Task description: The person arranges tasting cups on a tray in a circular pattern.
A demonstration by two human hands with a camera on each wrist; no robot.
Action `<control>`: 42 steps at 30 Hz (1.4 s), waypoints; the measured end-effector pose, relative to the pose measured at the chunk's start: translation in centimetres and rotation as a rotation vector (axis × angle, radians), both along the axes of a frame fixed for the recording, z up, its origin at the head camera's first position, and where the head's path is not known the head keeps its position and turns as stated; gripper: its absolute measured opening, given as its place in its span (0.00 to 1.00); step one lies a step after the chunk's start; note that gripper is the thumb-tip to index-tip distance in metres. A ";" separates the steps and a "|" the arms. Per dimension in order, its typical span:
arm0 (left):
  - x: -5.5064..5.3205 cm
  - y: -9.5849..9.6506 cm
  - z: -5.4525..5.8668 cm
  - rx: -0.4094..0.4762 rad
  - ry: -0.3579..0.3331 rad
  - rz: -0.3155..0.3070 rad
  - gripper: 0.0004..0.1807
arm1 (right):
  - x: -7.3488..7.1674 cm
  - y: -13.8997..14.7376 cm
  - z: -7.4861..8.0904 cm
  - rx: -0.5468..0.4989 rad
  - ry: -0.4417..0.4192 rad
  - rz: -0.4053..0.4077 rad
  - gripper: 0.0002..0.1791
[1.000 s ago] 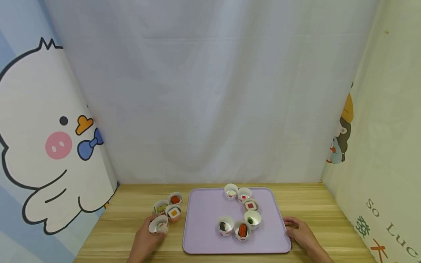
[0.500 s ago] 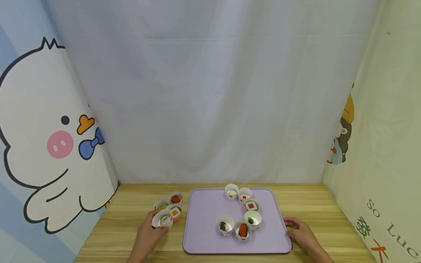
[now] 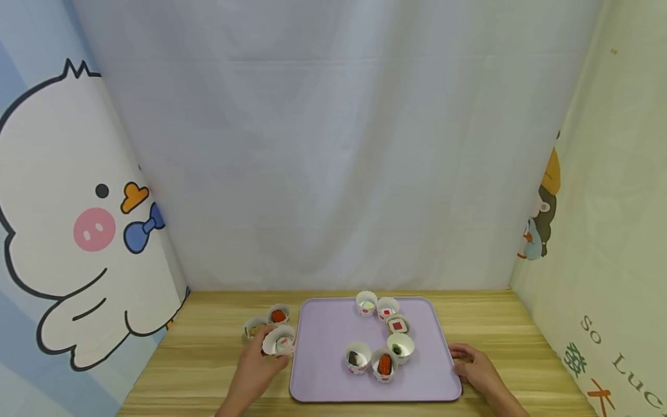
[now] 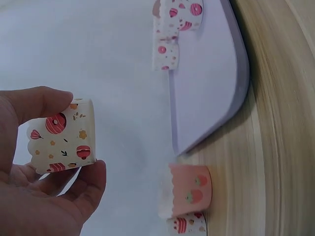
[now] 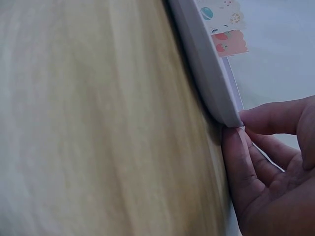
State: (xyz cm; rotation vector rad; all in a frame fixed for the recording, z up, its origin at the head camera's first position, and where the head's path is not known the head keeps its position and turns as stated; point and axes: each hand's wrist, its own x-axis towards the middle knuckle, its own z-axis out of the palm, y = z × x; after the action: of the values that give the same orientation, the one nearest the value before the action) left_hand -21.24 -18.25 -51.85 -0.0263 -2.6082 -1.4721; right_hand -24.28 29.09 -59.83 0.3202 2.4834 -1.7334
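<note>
My left hand (image 3: 255, 370) grips a white paper baking cup (image 4: 64, 140) printed with donuts, thumb on one side and fingers on the other. Inside the cup lies a small piece with pale and pinkish parts, seen in the head view. The cup is up off the table, just left of the lilac tray (image 3: 318, 353). At the tray's right edge, my right hand (image 3: 478, 370) pinches the rim between thumb and finger. Several paper cups stand on the tray's right half, among them one with an orange-red topped sushi piece (image 3: 384, 365).
Beside the left hand stand a cup with an orange-red piece (image 3: 278, 315), another with a yellowish-green piece (image 3: 254, 329), and a pink strawberry-print cup (image 4: 192, 191), hidden behind the held cup in the head view. A pale curtain (image 3: 333, 174) hangs behind the wooden table (image 3: 198, 370).
The left hand has lifted the white cup and carried it rightward toward the tray, now overlapping the pink cup in the head view. The right hand and tray have stayed put.
</note>
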 end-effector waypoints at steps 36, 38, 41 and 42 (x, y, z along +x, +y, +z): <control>-4.6 7.0 -2.0 -0.155 0.093 -0.211 0.35 | 0.3 -0.2 0.4 -0.024 0.013 0.000 0.30; -4.9 7.2 -2.2 -0.133 0.081 -0.239 0.35 | 0.3 -0.1 0.3 -0.029 0.017 0.003 0.30; -5.4 7.5 -2.5 -0.136 0.073 -0.262 0.35 | 0.3 -0.1 0.3 -0.033 0.025 0.008 0.30; -5.5 7.6 -2.6 -0.138 0.072 -0.268 0.35 | 0.3 -0.1 0.3 -0.036 0.026 0.009 0.30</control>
State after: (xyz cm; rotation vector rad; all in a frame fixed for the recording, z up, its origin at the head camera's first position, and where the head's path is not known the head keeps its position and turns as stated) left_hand -26.76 -10.61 -54.48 -0.4514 -2.7250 -1.3320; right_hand -24.01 29.01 -59.58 0.2843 2.4641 -1.7883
